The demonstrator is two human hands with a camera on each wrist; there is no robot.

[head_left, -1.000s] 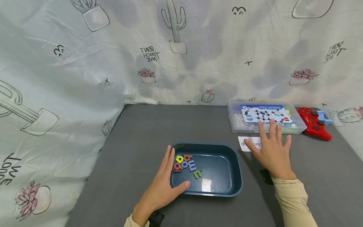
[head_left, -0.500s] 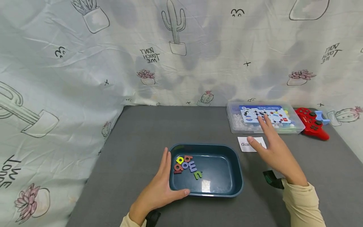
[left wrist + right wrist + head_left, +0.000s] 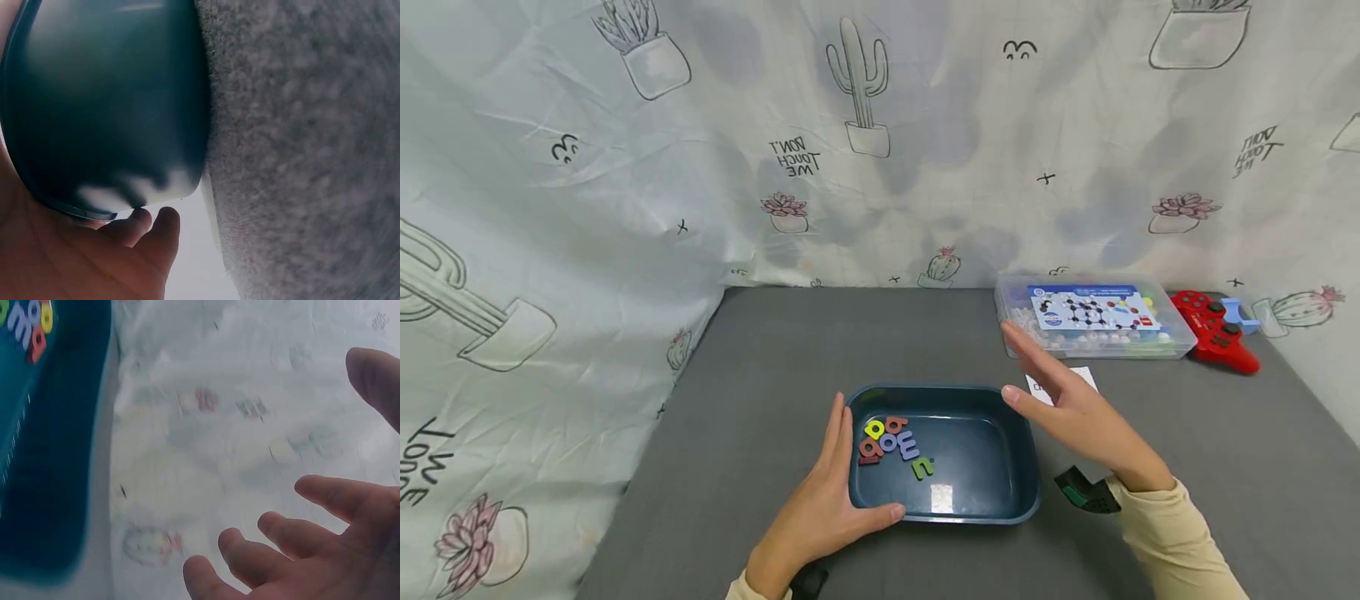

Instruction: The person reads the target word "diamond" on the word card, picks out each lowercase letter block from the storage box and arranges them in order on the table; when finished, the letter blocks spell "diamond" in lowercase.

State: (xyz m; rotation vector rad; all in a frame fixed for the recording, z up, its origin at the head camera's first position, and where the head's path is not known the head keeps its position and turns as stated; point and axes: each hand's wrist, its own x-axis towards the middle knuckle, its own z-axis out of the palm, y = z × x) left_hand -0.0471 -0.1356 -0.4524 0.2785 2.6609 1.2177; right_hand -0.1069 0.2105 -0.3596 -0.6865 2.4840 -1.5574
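Note:
A dark blue tray (image 3: 977, 454) sits on the grey tabletop, with several coloured plastic letters lying in its left half, among them a yellow one (image 3: 874, 429), a purple m (image 3: 907, 445) and a green n (image 3: 922, 468). My left hand (image 3: 820, 504) rests against the tray's left front corner, its straight fingers along the left side and its thumb at the front rim. Over the right side of the tray hovers my right hand (image 3: 1086, 417), fingers extended, holding nothing. Behind it a white card (image 3: 1084, 377) with printed text is mostly hidden.
A clear plastic box (image 3: 1097, 321) with a blue-and-white label stands at the back right. Beside it lie a red game controller (image 3: 1216, 333) and a light blue plastic piece (image 3: 1238, 315). Patterned cloth (image 3: 880, 208) hangs behind and to the left of the table.
My right hand has moved left from near the clear box and card to the tray's right side, turning palm inward. The left hand stays at the tray; the letters lie as before.

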